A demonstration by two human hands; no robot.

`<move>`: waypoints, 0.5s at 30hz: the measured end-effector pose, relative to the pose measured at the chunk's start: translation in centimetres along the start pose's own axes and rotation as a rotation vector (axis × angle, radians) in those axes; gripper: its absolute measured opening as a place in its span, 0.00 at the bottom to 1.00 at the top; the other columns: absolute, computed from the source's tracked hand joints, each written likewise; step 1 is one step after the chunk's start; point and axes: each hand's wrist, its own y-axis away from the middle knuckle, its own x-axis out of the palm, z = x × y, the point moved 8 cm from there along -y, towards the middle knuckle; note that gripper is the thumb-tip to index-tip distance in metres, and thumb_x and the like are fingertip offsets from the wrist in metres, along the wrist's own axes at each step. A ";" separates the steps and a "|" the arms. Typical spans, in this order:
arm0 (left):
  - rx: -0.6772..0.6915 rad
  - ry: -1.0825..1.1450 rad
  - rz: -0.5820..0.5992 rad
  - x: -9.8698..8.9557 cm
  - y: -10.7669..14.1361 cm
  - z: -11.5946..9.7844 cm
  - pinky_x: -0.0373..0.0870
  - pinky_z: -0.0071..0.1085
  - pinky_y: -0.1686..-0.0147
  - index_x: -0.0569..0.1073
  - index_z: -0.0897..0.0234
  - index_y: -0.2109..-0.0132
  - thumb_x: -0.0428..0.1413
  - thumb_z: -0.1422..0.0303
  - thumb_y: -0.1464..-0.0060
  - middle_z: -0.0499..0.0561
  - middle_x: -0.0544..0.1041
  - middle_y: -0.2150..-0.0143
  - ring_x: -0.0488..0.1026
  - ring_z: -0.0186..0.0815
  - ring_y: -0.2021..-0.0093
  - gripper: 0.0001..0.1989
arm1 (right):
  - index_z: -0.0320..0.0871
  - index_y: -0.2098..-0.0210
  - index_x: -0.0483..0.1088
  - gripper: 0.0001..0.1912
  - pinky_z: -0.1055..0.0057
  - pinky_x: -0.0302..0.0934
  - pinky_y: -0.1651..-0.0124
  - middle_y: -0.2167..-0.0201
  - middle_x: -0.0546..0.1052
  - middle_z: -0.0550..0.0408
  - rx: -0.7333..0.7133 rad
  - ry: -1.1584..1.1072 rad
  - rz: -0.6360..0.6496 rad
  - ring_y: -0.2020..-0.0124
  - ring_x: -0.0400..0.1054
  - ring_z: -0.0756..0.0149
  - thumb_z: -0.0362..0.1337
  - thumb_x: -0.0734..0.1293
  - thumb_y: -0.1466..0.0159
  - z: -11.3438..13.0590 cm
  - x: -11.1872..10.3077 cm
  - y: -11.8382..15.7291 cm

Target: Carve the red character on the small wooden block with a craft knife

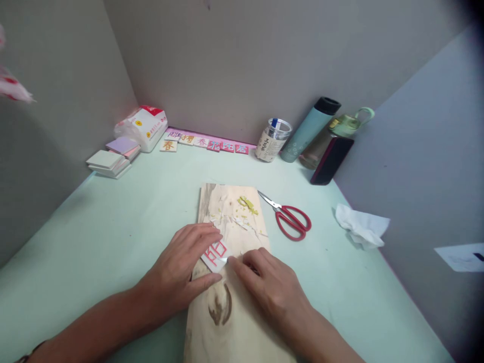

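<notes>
Left hand [183,264]: palm down, thumb and fingers spread to either side of the white tile [212,256], clamped on its edges
Right hand [270,282]: apart from the other hand, fingers closed on a slim tool [224,259], mostly hidden, its pale tip at the tile's right-hand edge
White tile: on the wooden board [249,312], between the hands, red strokes of a character on its face
Wooden board: lying lengthwise on the pale green table [143,206], a dark knot near the hands, yellow-green shavings [247,204] and white scraps [241,223] on its far part
Scissors [290,219]: red-handled, just right of the board, tip beside its far corner
Far edge: character tiles [214,145] in a row, tissue pack [147,126] and stacked blank tiles [108,161] to the left; jar [267,143], blue-green bottle [308,132], green-lidded bottle [315,146] and dark phone [333,161] to the right
Crumpled tissue [361,227]: right side of the table, beyond the scissors
</notes>
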 end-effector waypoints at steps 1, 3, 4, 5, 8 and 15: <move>0.000 0.001 -0.001 0.0 0.0 0.0 0.63 0.46 0.39 0.62 0.58 0.38 0.57 0.67 0.39 0.56 0.69 0.41 0.62 0.47 0.37 0.24 | 0.38 0.50 0.69 0.12 0.72 0.59 0.69 0.68 0.71 0.52 0.013 -0.013 0.007 0.68 0.63 0.65 0.28 0.57 0.28 -0.1 0.0 0.0; 0.000 0.003 0.000 0.0 0.0 -0.1 0.63 0.47 0.39 0.62 0.58 0.38 0.57 0.66 0.39 0.56 0.69 0.41 0.63 0.48 0.37 0.24 | 0.39 0.52 0.70 0.12 0.72 0.59 0.68 0.67 0.71 0.52 0.036 -0.031 0.023 0.68 0.64 0.66 0.28 0.57 0.28 -0.3 0.1 -0.1; -0.001 0.004 0.000 0.0 0.0 -0.1 0.64 0.47 0.39 0.62 0.57 0.38 0.56 0.66 0.39 0.56 0.69 0.41 0.63 0.48 0.37 0.23 | 0.40 0.52 0.70 0.11 0.72 0.60 0.68 0.67 0.72 0.52 0.044 -0.038 0.031 0.68 0.64 0.66 0.28 0.57 0.28 -0.4 0.1 -0.1; 0.000 0.005 -0.002 0.0 0.0 -0.1 0.64 0.48 0.39 0.62 0.57 0.38 0.56 0.66 0.38 0.56 0.69 0.41 0.63 0.48 0.37 0.23 | 0.40 0.52 0.70 0.12 0.72 0.60 0.67 0.66 0.72 0.52 0.050 -0.044 0.040 0.68 0.64 0.66 0.28 0.57 0.28 -0.5 0.2 -0.1; 0.005 0.007 -0.010 0.0 0.1 -0.1 0.64 0.48 0.39 0.62 0.58 0.38 0.56 0.67 0.39 0.57 0.69 0.41 0.63 0.48 0.37 0.23 | 0.40 0.47 0.69 0.15 0.71 0.61 0.66 0.66 0.72 0.51 0.045 -0.045 0.060 0.67 0.65 0.65 0.28 0.56 0.27 -0.4 0.4 -0.1; 0.001 0.003 -0.005 -0.1 0.1 -0.1 0.63 0.47 0.39 0.62 0.59 0.38 0.57 0.67 0.39 0.56 0.69 0.41 0.63 0.47 0.37 0.24 | 0.40 0.44 0.68 0.16 0.72 0.60 0.67 0.67 0.71 0.51 0.017 -0.037 0.055 0.68 0.64 0.66 0.29 0.55 0.26 -0.3 0.4 0.0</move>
